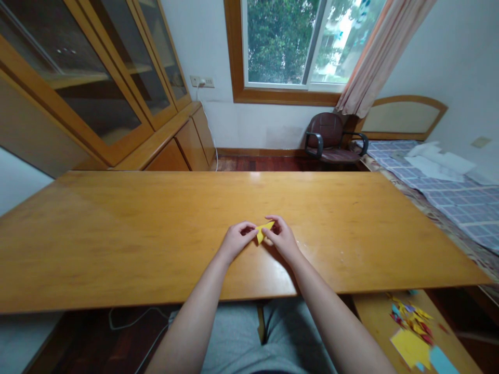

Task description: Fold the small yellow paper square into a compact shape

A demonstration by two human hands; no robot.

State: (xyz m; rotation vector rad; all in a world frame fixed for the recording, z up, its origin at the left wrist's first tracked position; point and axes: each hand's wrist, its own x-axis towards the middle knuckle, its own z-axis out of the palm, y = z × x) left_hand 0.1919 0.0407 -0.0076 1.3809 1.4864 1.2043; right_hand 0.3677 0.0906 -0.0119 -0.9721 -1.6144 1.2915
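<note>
A small folded piece of yellow paper (262,230) is held just above the wooden table (156,228), near its front middle. My left hand (236,240) pinches the paper's left side with fingers curled. My right hand (281,238) grips its right side, fingers closed over the top edge. Both forearms reach in from the bottom of the view.
A low wooden stool or side table (374,311) at the lower right carries several coloured paper scraps (413,324). A dark office chair (331,137) stands under the window. A bed (448,192) runs along the right, a glass-fronted cabinet (117,88) along the left.
</note>
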